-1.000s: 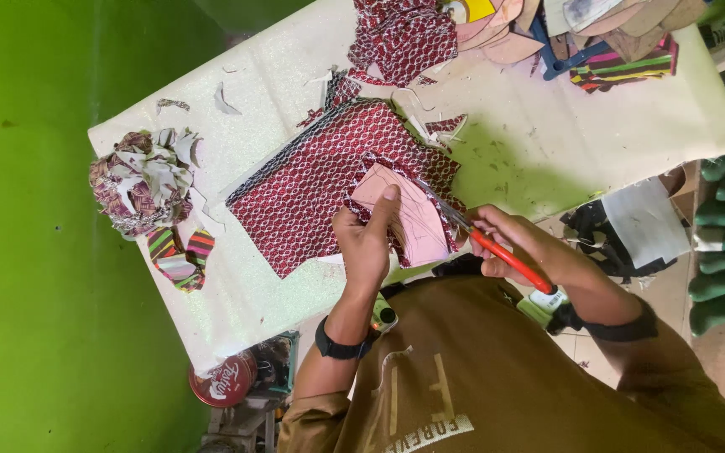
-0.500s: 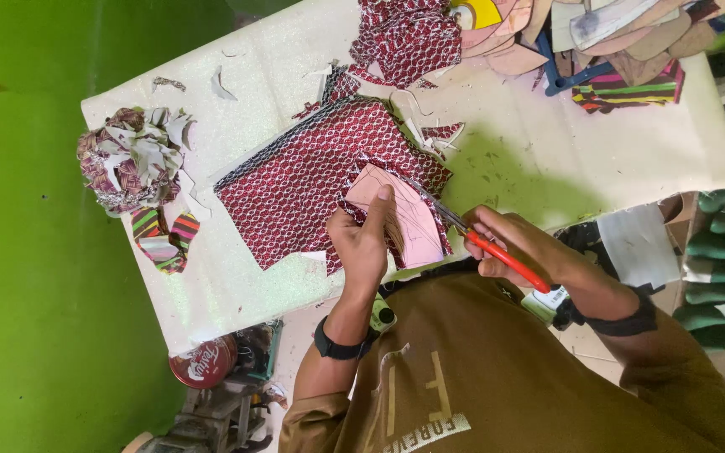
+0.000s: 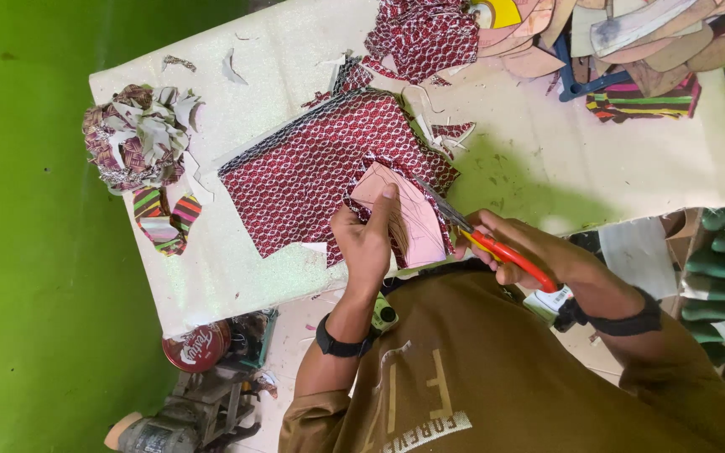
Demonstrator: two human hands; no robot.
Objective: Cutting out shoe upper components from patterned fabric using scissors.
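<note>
Two bare hands work at the near edge of a cream-covered worktable point(image 3: 547, 151), and across the last second their grips are unchanged; what differs is mainly the framing, the table and fabric sitting slightly otherwise in the head view. The left hand point(image 3: 367, 239) is closed on a stack of pink card pattern pieces point(image 3: 413, 214), fingers pressed along its face, holding it against the edge of a large sheet of dark red cloth printed with a small white lattice point(image 3: 320, 168). The right hand point(image 3: 509, 247) is clamped around the red handles of a pair of scissors point(image 3: 480, 235), whose grey blades point up and left to the pink stack's upper edge, just beside the fabric; whether the blades are parted cannot be told. Since the earlier views the scissors lie at nearly the same angle and the stack remains in the same corner of the cloth, so the cut reads as having advanced little. Elsewhere on the table lie a heap of mixed fabric offcuts point(image 3: 132, 134) at the far left end, a striped multicoloured scrap point(image 3: 165, 220) below it, a crumpled second piece of red print point(image 3: 425, 33), and overlapping tan card templates point(image 3: 631, 42). A round red tin point(image 3: 196, 346) sits below the table edge.
</note>
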